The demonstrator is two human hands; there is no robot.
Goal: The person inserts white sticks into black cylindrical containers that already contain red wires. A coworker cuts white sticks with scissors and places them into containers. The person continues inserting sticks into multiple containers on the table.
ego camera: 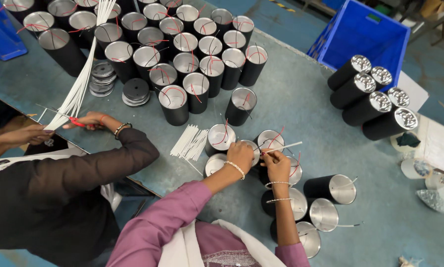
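Hands meet over a black can on the grey tabletop: the left hand rests on the rim, its grip curled, and the right hand pinches a white sleeve above it. More cans stand behind, loose sleeves lie just left, and a co-worker's hand grips a sleeve bundle
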